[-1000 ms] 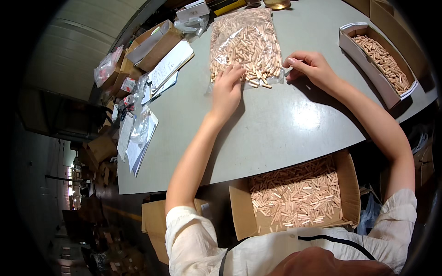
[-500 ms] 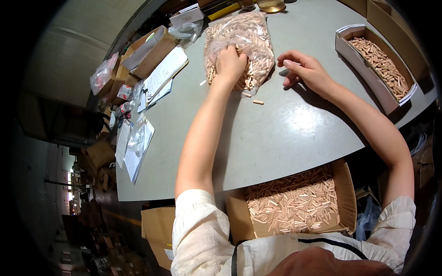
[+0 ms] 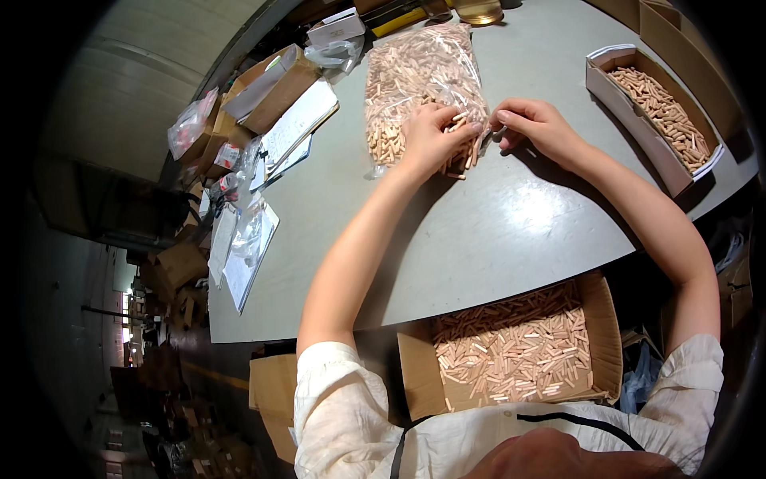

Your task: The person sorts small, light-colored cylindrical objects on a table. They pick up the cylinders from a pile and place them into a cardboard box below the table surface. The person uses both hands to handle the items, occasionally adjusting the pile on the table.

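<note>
A clear plastic bag (image 3: 419, 60) full of short wooden dowels lies on the grey table, its mouth toward me. My left hand (image 3: 431, 140) is at the near right part of the bag, fingers bent round several wooden dowels (image 3: 475, 145). Just right of the bag's edge is my right hand (image 3: 538, 129), its thumb and fingers curled close together; whatever is between their tips is too small to make out. More dowels (image 3: 387, 144) show at the near left of the bag, and one (image 3: 456, 176) lies by its near edge.
An open carton (image 3: 610, 343) of dowels sits below the table's front edge. A long white box (image 3: 630, 120) holds more dowels at the right. Along the left edge are notebooks (image 3: 299, 120), papers (image 3: 247, 267), plastic bags and a cardboard box (image 3: 279, 96). A glass jar (image 3: 479, 11) stands at the back.
My left hand has come out from the middle of the bag, moving right and toward me, with dowels at its fingers. My right hand's fingers have drawn together beside the bag.
</note>
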The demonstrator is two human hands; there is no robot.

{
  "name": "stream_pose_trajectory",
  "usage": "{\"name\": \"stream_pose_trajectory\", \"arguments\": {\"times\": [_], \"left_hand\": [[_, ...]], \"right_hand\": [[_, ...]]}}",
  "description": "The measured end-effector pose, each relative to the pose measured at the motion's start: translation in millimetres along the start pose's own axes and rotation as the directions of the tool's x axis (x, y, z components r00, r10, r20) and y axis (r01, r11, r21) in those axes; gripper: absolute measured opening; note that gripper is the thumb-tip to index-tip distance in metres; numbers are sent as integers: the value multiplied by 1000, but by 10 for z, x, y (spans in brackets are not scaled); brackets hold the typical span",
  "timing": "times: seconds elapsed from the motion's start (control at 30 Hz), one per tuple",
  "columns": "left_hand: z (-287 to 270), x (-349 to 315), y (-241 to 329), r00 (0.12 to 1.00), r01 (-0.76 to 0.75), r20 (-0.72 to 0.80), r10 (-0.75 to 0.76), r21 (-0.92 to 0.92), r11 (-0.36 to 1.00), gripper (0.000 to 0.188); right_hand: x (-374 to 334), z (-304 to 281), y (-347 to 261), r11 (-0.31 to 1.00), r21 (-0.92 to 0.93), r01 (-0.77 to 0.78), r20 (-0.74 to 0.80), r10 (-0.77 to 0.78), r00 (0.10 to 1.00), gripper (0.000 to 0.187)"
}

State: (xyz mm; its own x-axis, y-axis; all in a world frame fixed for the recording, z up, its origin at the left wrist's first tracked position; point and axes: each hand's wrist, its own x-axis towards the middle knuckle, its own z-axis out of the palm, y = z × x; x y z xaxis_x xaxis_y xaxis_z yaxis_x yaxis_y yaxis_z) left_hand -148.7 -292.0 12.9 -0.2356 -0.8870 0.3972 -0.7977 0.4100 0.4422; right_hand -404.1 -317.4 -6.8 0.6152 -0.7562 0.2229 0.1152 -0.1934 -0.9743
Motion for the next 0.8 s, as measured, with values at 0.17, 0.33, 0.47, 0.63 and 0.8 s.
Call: {"name": "stream_pose_trajectory", "arguments": {"times": [0.17,0.33,0.47,0.63,0.8], "left_hand": [[-39,-406,187,977,-150,-147,155,42,988,36],[-149,-862,479,985,-130,-106,138,78,988,31],[-378,-1224,751,987,-138,84,134,38,990,44],[-773,-2053,1023,983,88,142,-120,216,972,97],[-766,-2634,1042,854,413,109,-509,454,789,133]], "right_hand": [[-20,-27,37,997,-72,9,2,-9,1000,32],[-53,-11,8,994,-109,31,1,-31,1000,32],[-158,-10,-82,975,-214,54,40,-47,998,34],[-325,318,-248,950,-289,119,197,-63,978,42],[-662,748,-422,493,-742,455,529,14,848,89]]}}
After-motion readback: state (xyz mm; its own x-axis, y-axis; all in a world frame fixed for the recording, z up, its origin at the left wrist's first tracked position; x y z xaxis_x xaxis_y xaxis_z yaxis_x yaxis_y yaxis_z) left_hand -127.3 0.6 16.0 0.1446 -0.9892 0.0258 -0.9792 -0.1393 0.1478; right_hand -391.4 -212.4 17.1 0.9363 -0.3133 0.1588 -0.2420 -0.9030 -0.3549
